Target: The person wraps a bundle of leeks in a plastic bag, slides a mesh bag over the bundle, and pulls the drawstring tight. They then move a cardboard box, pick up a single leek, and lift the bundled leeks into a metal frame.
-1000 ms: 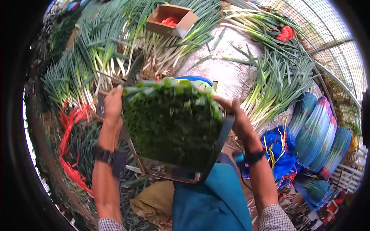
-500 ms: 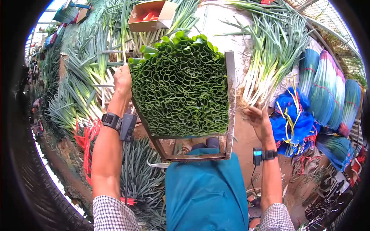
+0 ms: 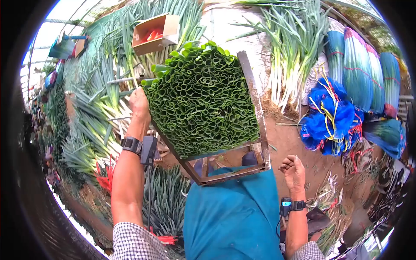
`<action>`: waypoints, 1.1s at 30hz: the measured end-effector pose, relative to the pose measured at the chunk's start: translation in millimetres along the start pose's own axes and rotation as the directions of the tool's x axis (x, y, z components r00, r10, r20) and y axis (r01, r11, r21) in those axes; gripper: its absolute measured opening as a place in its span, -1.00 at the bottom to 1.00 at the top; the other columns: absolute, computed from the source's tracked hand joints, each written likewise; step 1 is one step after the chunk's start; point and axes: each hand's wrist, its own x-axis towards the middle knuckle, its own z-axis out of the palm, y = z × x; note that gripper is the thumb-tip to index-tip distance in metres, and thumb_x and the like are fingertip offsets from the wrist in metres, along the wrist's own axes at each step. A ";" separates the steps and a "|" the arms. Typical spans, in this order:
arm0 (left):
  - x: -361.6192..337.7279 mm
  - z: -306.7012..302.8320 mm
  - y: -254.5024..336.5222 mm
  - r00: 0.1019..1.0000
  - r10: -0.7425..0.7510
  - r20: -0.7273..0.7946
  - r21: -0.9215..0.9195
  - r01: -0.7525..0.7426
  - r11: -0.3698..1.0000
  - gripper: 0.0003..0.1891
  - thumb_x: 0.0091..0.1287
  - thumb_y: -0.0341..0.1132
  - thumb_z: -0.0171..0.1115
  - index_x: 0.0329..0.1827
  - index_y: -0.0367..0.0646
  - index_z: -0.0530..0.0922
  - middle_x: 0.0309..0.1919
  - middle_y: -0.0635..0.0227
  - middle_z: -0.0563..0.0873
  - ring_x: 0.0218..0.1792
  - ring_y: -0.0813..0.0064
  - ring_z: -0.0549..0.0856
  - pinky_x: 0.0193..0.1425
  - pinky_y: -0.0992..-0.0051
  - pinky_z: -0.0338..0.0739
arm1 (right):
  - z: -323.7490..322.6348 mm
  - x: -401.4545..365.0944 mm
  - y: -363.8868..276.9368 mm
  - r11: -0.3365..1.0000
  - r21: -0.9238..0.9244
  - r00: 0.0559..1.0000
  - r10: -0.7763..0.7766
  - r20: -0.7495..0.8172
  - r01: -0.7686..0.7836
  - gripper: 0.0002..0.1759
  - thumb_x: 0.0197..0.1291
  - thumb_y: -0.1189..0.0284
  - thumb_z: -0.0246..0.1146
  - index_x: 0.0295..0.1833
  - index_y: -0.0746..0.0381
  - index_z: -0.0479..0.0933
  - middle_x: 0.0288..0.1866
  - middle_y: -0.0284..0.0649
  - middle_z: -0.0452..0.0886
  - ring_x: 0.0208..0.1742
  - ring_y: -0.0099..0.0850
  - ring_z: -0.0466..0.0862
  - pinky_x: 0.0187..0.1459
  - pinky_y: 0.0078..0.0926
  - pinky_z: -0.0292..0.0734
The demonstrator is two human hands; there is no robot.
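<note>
A metal frame (image 3: 250,86) holds a tightly packed stack of green onions (image 3: 208,102), their cut hollow green ends facing me. My left hand (image 3: 139,106) is closed at the stack's upper left side. A single green onion stalk (image 3: 134,78) rises from its fingers; the hand hides the stalk's lower part. To the right of the frame, my right hand (image 3: 293,172) hovers over the ground, fingers loosely curled, thumb apart, and nothing visible in it. Beyond it lies a pile of loose green onions (image 3: 288,65), roots toward me.
More green onions (image 3: 99,108) cover the left side. An open cardboard box (image 3: 171,32) with red items stands at the back. Blue netting (image 3: 327,121) and wrapped bundles (image 3: 357,69) lie on the right. My teal apron (image 3: 232,212) touches the frame's near end.
My right hand has drawn back toward me, away from the roots of the right pile. The frame and stack appear tilted in view. My left hand stays at the stack's left side.
</note>
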 end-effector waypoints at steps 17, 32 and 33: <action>-42.6 66.4 115.9 0.463 0.580 0.670 0.520 -0.850 0.078 -0.35 0.46 0.08 0.18 0.32 -0.36 0.49 0.28 -0.13 0.58 0.36 -0.09 0.48 0.48 0.07 0.24 | 58.6 -103.7 304.4 0.865 0.491 0.979 0.175 -0.109 -0.100 -0.67 0.41 0.20 0.29 0.08 0.21 0.54 0.02 -0.15 0.67 0.01 -0.26 0.68 0.06 -0.12 0.64; -158.6 93.4 25.3 0.431 0.246 0.868 0.483 -0.847 -0.220 0.10 0.26 0.16 0.39 0.63 -0.35 -0.03 0.57 -0.32 0.02 0.57 -0.27 0.02 0.57 -0.17 -0.11 | 89.0 -34.7 308.2 0.890 0.455 0.997 0.048 -0.054 -0.019 -0.58 0.33 0.34 0.40 0.21 0.31 0.56 0.07 -0.24 0.69 0.08 -0.38 0.67 0.16 -0.34 0.56; -152.8 95.6 26.6 0.420 0.257 0.870 0.476 -0.850 -0.225 0.08 0.28 0.13 0.38 0.63 -0.35 -0.01 0.56 -0.30 0.04 0.57 -0.25 0.05 0.57 -0.15 -0.09 | 102.8 -43.1 293.3 0.898 0.437 0.991 0.015 -0.133 0.045 -0.62 0.32 0.39 0.38 0.19 0.32 0.57 0.00 -0.21 0.72 0.00 -0.39 0.71 0.10 -0.37 0.60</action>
